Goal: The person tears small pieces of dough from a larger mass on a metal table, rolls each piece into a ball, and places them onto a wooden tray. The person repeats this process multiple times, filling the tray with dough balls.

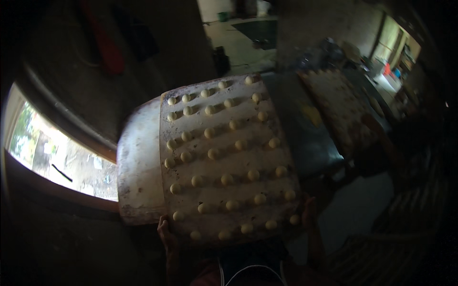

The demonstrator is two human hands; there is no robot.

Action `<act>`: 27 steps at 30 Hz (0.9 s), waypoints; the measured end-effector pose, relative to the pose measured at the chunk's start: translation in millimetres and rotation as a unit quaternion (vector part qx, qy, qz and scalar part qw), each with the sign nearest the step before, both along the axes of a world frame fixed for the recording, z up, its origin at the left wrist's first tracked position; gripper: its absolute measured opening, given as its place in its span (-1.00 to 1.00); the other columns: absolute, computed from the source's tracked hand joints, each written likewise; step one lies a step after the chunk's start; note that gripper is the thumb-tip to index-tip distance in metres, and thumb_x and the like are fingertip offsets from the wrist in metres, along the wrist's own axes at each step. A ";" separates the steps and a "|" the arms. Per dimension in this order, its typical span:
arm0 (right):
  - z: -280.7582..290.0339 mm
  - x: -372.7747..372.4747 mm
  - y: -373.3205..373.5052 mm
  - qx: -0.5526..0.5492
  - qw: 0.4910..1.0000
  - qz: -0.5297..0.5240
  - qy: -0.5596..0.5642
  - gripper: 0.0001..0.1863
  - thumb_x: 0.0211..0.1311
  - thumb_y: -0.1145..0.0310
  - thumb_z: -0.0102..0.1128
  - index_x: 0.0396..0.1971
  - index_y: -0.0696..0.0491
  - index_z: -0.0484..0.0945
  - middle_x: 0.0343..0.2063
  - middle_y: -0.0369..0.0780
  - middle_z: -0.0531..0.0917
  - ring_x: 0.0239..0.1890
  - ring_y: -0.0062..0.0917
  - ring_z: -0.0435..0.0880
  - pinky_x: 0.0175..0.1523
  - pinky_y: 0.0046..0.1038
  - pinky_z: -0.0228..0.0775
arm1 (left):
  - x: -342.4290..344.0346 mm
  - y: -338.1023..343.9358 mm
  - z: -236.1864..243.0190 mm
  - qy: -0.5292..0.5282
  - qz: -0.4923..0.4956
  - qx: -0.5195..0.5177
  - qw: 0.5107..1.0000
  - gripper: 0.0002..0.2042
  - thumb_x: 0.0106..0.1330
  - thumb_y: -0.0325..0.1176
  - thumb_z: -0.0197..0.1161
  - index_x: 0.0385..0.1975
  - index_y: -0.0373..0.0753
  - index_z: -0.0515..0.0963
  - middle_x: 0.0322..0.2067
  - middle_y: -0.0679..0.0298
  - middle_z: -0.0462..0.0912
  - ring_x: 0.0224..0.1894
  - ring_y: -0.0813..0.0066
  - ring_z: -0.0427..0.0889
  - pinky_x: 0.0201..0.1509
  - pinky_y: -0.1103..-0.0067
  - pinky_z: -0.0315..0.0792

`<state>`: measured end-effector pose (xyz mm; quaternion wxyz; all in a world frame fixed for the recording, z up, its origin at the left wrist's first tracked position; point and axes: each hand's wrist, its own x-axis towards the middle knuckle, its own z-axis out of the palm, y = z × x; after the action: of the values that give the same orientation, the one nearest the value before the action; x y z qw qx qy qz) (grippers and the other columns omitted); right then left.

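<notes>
A large baking tray (219,164), pale with darkened edges, lies in front of me with several rows of small round dough balls (213,153) on it. My left hand (168,233) is closed on its near left corner. My right hand (310,212) grips the near right edge, close to one dough ball at the rim; its fingers are partly hidden in shadow. A second pale sheet or tray (139,162), with no dough balls visible, extends from beneath or beside the left edge of the first.
A window (57,152) lets light in at left. On the right, a grey metal table (300,124) bears another board (336,105) with light pieces, and a co-worker's arm (381,136) reaches over it. A doorway (243,38) opens at the back. Red object (107,52) hangs on the wall.
</notes>
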<state>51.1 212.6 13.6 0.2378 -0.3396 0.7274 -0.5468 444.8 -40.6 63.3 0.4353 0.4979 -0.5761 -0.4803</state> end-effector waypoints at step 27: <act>61.0 426.9 79.8 -0.116 0.703 -0.701 -0.022 -0.30 0.59 -0.09 -0.43 0.20 0.26 0.41 0.15 0.02 0.51 0.20 -0.22 0.48 0.33 -0.22 0.25 | -103.8 -125.3 -24.6 -0.111 -0.787 0.081 0.601 -0.80 0.38 -0.23 0.11 -0.17 -0.22 0.50 -0.19 0.28 0.65 -0.20 0.44 0.65 -0.06 0.45 0.56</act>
<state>478.1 292.4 74.6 -0.2400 0.2552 0.6809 -0.6432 341.0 -165.9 38.8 -0.2212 -0.0654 -0.7477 -0.6227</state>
